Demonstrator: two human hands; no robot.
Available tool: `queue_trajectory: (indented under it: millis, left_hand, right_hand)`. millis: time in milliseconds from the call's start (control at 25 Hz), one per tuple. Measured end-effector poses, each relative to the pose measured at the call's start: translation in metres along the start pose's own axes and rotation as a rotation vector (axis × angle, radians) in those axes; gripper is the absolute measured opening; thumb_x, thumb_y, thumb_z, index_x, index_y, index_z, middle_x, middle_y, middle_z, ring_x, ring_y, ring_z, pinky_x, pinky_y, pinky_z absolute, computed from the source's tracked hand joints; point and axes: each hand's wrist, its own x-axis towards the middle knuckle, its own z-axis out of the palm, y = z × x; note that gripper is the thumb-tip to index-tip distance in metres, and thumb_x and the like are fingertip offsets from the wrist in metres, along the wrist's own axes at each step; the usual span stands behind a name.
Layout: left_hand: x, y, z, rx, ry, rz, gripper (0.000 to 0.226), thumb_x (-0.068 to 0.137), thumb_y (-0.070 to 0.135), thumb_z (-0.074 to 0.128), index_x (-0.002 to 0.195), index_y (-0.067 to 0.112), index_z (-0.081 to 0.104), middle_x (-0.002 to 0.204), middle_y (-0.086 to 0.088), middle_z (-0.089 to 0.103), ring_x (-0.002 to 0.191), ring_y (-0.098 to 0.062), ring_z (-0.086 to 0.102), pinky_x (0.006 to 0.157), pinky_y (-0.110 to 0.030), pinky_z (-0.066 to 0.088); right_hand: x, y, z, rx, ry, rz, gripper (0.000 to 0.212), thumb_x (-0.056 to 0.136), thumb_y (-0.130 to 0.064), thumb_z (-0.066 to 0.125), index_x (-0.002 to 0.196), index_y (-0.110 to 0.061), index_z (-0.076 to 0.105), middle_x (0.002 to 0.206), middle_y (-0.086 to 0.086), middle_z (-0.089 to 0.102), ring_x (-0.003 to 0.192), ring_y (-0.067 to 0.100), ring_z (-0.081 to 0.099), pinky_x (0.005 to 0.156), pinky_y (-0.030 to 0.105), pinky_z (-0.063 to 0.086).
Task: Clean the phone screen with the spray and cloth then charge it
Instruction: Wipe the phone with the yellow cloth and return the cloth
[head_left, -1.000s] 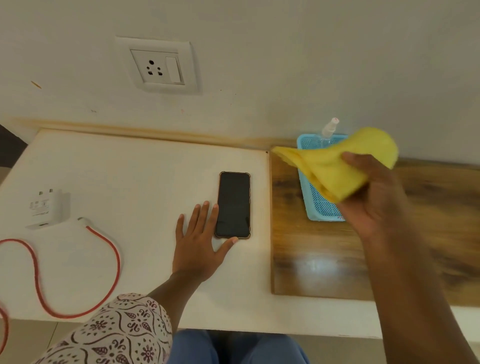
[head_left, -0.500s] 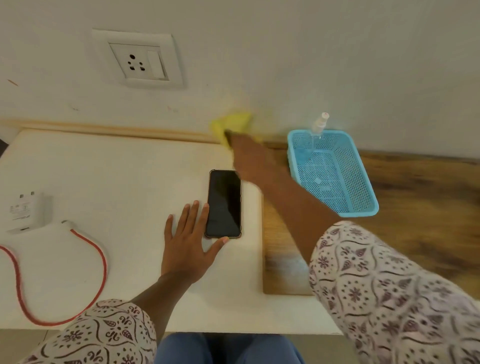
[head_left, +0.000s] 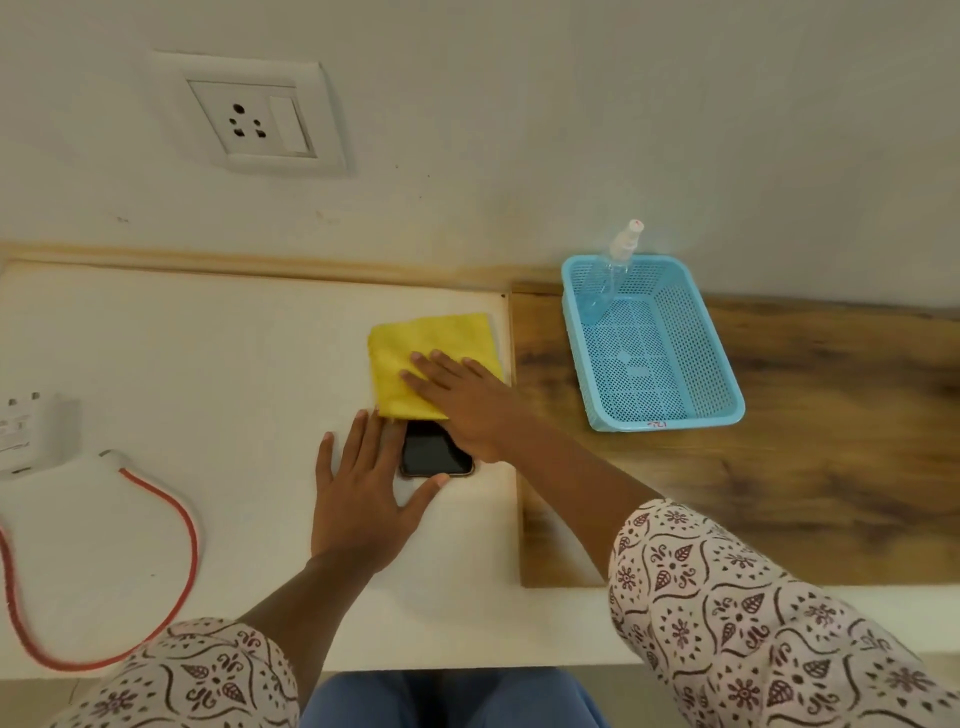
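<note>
Lying flat on the white tabletop (head_left: 182, 364), the black rectangular smartphone (head_left: 434, 452) has its long axis running from the person toward the wall, dark screen upward; only its near end shows, the far end being covered by the folded yellow microfibre cloth (head_left: 415, 353). The cloth lies flat, its near edge overlapping the phone, its right edge close to the seam where the white surface meets the dark wood-grain board (head_left: 779, 493).

The right hand (head_left: 467, 400) reaches in diagonally from the lower right, palm down, fingers extended and slightly spread, pressing flat on the cloth and partly over the phone; nothing is pinched or enclosed. The left hand (head_left: 363, 493) rests palm down just left of the phone, fingers straight and pointing toward the wall, the thumb splayed along the phone's near edge; it too lies flat and grips nothing. Both forearms emerge from white sleeves printed with a maroon floral pattern.

The clear plastic spray bottle (head_left: 610, 275) stands tilted in the far left corner of the light blue perforated plastic basket (head_left: 727, 395) on the wood board. Small red marks on the basket's near rim are illegible. The white charger adapter (head_left: 31, 431) with its red cable (head_left: 182, 545) lies at far left; its printing is unreadable. A white wall socket (head_left: 254, 124) is mounted above.
</note>
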Motion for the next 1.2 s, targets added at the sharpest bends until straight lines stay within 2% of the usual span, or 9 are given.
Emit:
queue_trajectory:
  millis: [120,240,360,440,520,680,880,1040,1200]
  left_hand:
    - [-0.001,0.0,0.001,0.003,-0.001,0.002,0.082,0.084,0.072,0.024,0.148,0.022,0.019,0.156,-0.003,0.025,0.144,-0.022,0.019,0.117,-0.049,0.011]
    - [0.0,-0.001,-0.001,0.0,-0.016,0.021,0.078,0.082,0.065,0.031,0.145,0.018,0.03,0.153,-0.005,0.032,0.143,-0.022,0.024,0.116,-0.052,0.013]
    - [-0.001,-0.001,-0.003,-0.002,-0.013,0.058,0.068,0.077,0.056,0.039,0.13,0.015,0.05,0.142,-0.009,0.049,0.138,-0.027,0.035,0.113,-0.057,0.019]
    - [-0.002,0.001,-0.005,-0.024,0.007,0.054,0.063,0.082,0.061,0.035,0.116,0.015,0.062,0.134,-0.012,0.056,0.136,-0.03,0.037,0.113,-0.058,0.019]
    - [-0.001,0.003,-0.007,-0.034,0.009,0.042,0.074,0.084,0.068,0.027,0.125,0.013,0.056,0.141,-0.012,0.05,0.139,-0.029,0.033,0.115,-0.054,0.016]
    - [-0.001,0.003,-0.006,-0.056,-0.025,0.048,0.076,0.082,0.059,0.03,0.141,0.012,0.038,0.151,-0.012,0.035,0.143,-0.027,0.02,0.114,-0.056,0.018]
    - [-0.003,0.002,-0.011,-0.035,-0.05,0.059,0.09,0.084,0.07,0.007,0.137,0.007,0.043,0.145,-0.017,0.041,0.139,-0.033,0.03,0.112,-0.058,0.022]
    - [-0.002,0.004,-0.013,-0.023,-0.06,0.057,0.088,0.084,0.069,0.005,0.142,0.009,0.034,0.151,-0.014,0.031,0.14,-0.033,0.028,0.111,-0.058,0.024]
    - [-0.002,-0.001,-0.012,0.05,-0.101,0.097,0.089,0.08,0.071,0.018,0.141,0.008,0.037,0.15,-0.017,0.03,0.138,-0.037,0.031,0.109,-0.059,0.028]
  right_hand:
    - [-0.005,-0.009,0.003,0.173,0.093,0.224,0.069,0.093,-0.01,0.043,0.148,-0.021,0.004,0.16,0.002,-0.003,0.146,0.022,-0.004,0.118,0.044,0.008]
    - [-0.002,-0.055,0.018,0.241,0.187,0.374,0.066,0.091,-0.015,0.044,0.148,-0.017,0.009,0.16,0.008,0.003,0.146,0.028,-0.003,0.118,0.049,0.005]
    - [-0.013,-0.072,0.025,0.196,0.182,0.26,0.063,0.093,-0.018,0.044,0.147,-0.018,0.013,0.159,0.009,0.006,0.146,0.03,0.0,0.117,0.048,0.004]
    - [-0.027,-0.055,0.021,0.131,0.139,0.138,0.068,0.092,-0.017,0.047,0.148,-0.021,0.008,0.16,0.006,0.004,0.146,0.026,0.0,0.117,0.045,0.006]
    - [-0.04,-0.042,0.021,0.134,0.114,0.142,0.071,0.093,-0.018,0.047,0.148,-0.022,0.003,0.16,0.002,0.0,0.147,0.022,-0.002,0.118,0.042,0.007]
    - [-0.042,-0.084,0.032,0.338,0.189,0.376,0.064,0.094,-0.023,0.041,0.148,-0.02,0.006,0.16,0.004,0.0,0.146,0.025,-0.005,0.119,0.046,0.002]
    - [-0.068,-0.066,0.038,0.201,0.151,0.174,0.065,0.095,-0.013,0.038,0.148,-0.024,0.003,0.16,-0.001,0.0,0.146,0.021,-0.005,0.118,0.041,-0.001]
    - [-0.078,-0.091,0.042,0.345,0.228,0.355,0.061,0.095,-0.013,0.037,0.148,-0.022,0.009,0.159,0.001,0.004,0.145,0.024,-0.008,0.118,0.043,0.0]
    - [-0.093,-0.108,0.033,0.416,0.17,0.276,0.055,0.097,-0.015,0.04,0.147,-0.023,0.017,0.159,-0.001,0.009,0.146,0.021,-0.002,0.119,0.04,0.0]
